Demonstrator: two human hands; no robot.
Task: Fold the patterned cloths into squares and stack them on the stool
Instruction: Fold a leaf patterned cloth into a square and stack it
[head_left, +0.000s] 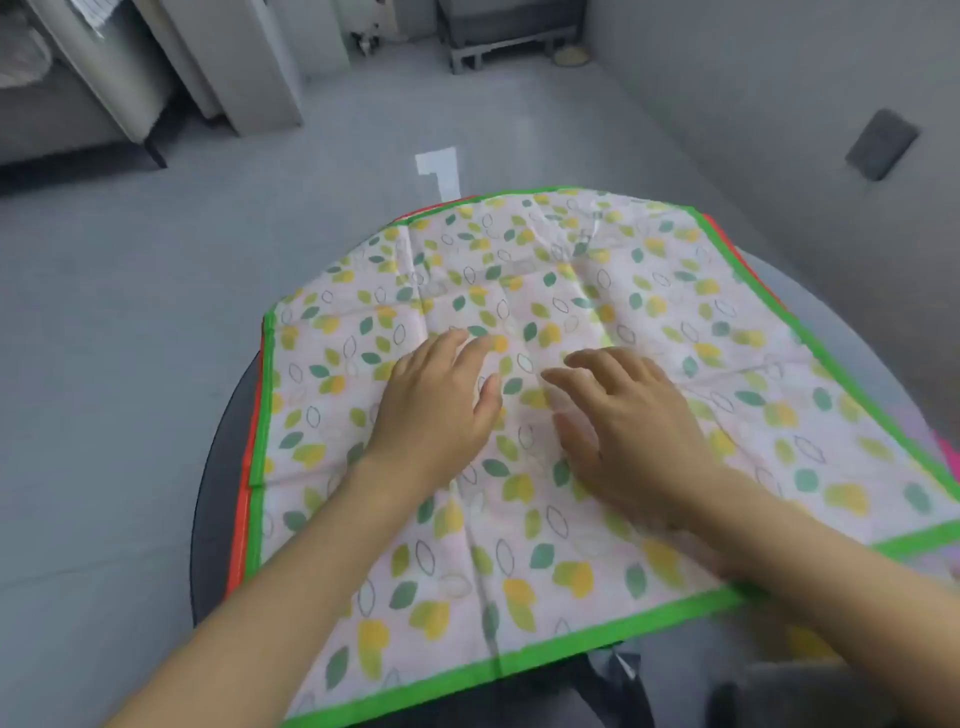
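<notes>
Two hands are laid palm-down on the middle of a leaf-patterned cloth (545, 291) with a green border. The left hand (436, 405) is stretched forward with its fingers (467, 345) nearly straight and resting flat on the fabric; the right hand (628, 415) is set just beside it, its fingers (587, 364) spread and slightly bent, touching the cloth without gripping it. Both forearms are bare.

The cloth is spread unfolded over a dark round stool (218, 467), and the stool's top is almost wholly covered; its rim is seen at the left edge and at the near edge. A second cloth with a red border (244, 493) is seen underneath, showing along the left and far right edges. A pink strip (948, 457) shows at the right edge; what it belongs to cannot be told. Two cloths can be counted for certain. A white mark (441, 169) is seen on the grey floor beyond the stool.
</notes>
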